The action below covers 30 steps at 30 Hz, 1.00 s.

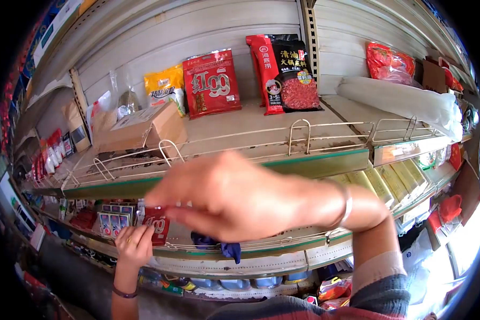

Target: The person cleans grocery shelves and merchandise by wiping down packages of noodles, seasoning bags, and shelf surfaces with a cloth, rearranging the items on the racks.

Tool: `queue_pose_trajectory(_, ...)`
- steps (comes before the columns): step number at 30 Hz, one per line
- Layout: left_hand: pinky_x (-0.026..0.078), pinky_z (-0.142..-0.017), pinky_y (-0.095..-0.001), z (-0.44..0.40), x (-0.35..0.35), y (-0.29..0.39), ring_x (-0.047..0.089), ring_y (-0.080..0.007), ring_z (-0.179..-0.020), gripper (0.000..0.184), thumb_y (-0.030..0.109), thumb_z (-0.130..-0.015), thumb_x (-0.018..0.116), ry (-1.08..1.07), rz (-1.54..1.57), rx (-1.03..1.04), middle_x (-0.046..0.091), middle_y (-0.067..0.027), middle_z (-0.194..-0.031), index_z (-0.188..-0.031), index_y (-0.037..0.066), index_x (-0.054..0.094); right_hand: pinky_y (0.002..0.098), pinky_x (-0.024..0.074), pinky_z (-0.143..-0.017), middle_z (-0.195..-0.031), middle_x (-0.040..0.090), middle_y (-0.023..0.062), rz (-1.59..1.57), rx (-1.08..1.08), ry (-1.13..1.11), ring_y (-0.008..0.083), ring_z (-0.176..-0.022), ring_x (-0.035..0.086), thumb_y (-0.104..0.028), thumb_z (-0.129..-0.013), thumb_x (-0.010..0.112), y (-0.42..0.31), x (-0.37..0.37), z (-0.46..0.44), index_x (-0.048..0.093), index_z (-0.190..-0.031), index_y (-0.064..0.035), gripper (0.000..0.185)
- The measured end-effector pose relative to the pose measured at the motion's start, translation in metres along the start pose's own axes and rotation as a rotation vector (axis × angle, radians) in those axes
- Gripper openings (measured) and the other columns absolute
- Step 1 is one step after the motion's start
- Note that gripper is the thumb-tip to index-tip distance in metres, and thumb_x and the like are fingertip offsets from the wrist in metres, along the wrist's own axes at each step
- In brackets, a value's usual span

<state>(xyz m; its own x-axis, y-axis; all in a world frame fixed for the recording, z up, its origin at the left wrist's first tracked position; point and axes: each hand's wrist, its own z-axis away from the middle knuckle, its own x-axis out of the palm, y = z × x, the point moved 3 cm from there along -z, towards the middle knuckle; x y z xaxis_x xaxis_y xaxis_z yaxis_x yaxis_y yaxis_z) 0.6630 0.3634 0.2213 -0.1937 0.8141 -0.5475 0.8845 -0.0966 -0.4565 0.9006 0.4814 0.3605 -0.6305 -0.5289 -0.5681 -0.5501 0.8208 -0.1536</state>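
My left hand [135, 246] is low on the left, its fingers closed on the edge of a small red packet [158, 228] with white lettering. Much nearer the camera, my right hand [224, 196] reaches across the middle, blurred, with fingers and thumb drawn together in a pinch. Its fingertips overlap the top of the packet in view; what lies between them, if anything, is hidden. On the shelf above, a larger red packet [212, 84] with similar lettering stands upright beside a yellow packet [164, 85]. A dark blue cloth [231, 252] hangs over the lower shelf's edge.
A cardboard box [144, 128] and black-and-red packets [290, 74] stand on the upper shelf, behind a wire guard rail [330, 128]. Small boxes [113, 221] sit on the lower left shelf. Yellowish boxes [394, 181] line the right, below a white plastic roll [400, 106].
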Motion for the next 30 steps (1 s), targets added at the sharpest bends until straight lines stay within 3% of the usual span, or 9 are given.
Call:
queue_pose_trajectory(4,0.046,-0.063,-0.0361,-0.084,-0.065,0.033,0.060,-0.0267,-0.075,0.024,-0.004,-0.069,0.054,0.274,0.019,0.191,0.062,-0.0152,-0.093,-0.091,-0.003,0.064,0.0357,0.0518,-0.073,-0.078,0.065,0.0163,0.233,0.168,0.087,0.0271,-0.078,0.065,-0.017,-0.077,0.058,0.023,-0.070,-0.034,0.066,-0.092,-0.0031,0.022)
queue_pose_trajectory(6,0.047,-0.066,-0.0348,-0.133,-0.077,0.026,0.061,-0.0283,-0.079,0.028,-0.008,-0.068,0.054,0.376,0.090,0.170,0.062,-0.0156,-0.095,-0.093,-0.003,0.065,0.0277,0.0505,-0.070,-0.084,0.066,0.0136,0.482,0.289,0.064,0.0178,-0.075,0.063,-0.015,-0.080,0.061,0.055,-0.106,-0.051,0.062,-0.105,0.0001,0.029)
queue_pose_trajectory(9,0.048,-0.077,-0.0349,-0.219,-0.073,0.012,0.061,-0.0281,-0.089,0.028,-0.007,-0.077,0.054,0.487,0.216,0.085,0.060,-0.0151,-0.102,-0.102,0.001,0.062,0.0295,0.0503,-0.069,-0.081,0.065,0.0133,0.827,0.473,-0.132,0.0186,-0.073,0.063,-0.024,-0.081,0.057,0.111,-0.140,-0.062,0.063,-0.099,-0.0006,0.030)
queue_pose_trajectory(14,0.049,-0.080,-0.0343,-0.333,-0.001,-0.036,0.062,-0.0255,-0.094,0.031,0.013,-0.083,0.056,0.155,0.462,-0.179,0.059,-0.0190,-0.107,-0.113,0.003,0.058,0.0336,0.0486,-0.059,-0.070,0.063,0.0125,1.107,0.621,-0.695,0.0223,-0.066,0.062,-0.025,-0.078,0.058,0.249,-0.171,-0.056,0.063,-0.088,-0.0038,0.024)
queue_pose_trajectory(19,0.041,-0.095,-0.0380,-0.344,0.038,-0.055,0.052,-0.0320,-0.112,0.039,0.023,-0.085,0.055,-0.174,0.289,-0.387,0.054,-0.0211,-0.119,-0.117,0.001,0.054,0.0389,0.0503,-0.065,-0.083,0.065,0.0202,0.679,1.105,-0.360,0.0281,-0.067,0.064,-0.031,-0.074,0.063,0.246,-0.144,-0.038,0.067,-0.085,-0.0015,0.032)
queue_pose_trajectory(26,0.040,-0.095,-0.0375,-0.328,0.075,-0.086,0.051,-0.0325,-0.113,0.042,0.026,-0.085,0.055,-0.355,0.275,-0.495,0.055,-0.0206,-0.118,-0.118,0.000,0.054,0.0411,0.0493,-0.076,-0.093,0.064,0.0217,0.749,1.086,-0.180,0.0346,-0.086,0.063,-0.032,-0.074,0.063,0.263,-0.121,-0.027,0.064,-0.095,0.0027,0.041)
queue_pose_trajectory(27,0.040,-0.095,-0.0374,-0.328,0.071,-0.087,0.051,-0.0325,-0.112,0.042,0.026,-0.085,0.055,-0.360,0.295,-0.513,0.055,-0.0206,-0.118,-0.118,0.000,0.054,0.0345,0.0517,-0.064,-0.086,0.064,0.0156,0.649,1.154,-0.050,0.0234,-0.076,0.064,-0.023,-0.075,0.068,0.266,-0.121,-0.025,0.062,-0.091,0.0049,0.032)
queue_pose_trajectory(29,0.046,-0.086,-0.0401,-0.325,0.069,-0.086,0.058,-0.0363,-0.099,0.035,0.025,-0.085,0.054,-0.182,0.296,-0.468,0.060,-0.0257,-0.101,-0.093,-0.008,0.063,0.0319,0.0532,-0.062,-0.084,0.063,0.0132,0.441,1.194,0.081,0.0210,-0.074,0.063,-0.023,-0.077,0.067,0.264,-0.122,-0.021,0.061,-0.093,0.0032,0.031)
queue_pose_trajectory(30,0.046,-0.086,-0.0399,-0.326,0.071,-0.087,0.058,-0.0364,-0.099,0.035,0.025,-0.085,0.054,-0.208,0.301,-0.484,0.060,-0.0259,-0.102,-0.093,-0.008,0.063,0.0306,0.0539,-0.060,-0.083,0.063,0.0119,0.339,1.206,0.148,0.0197,-0.073,0.063,-0.023,-0.079,0.066,0.260,-0.123,-0.020,0.061,-0.094,0.0023,0.030)
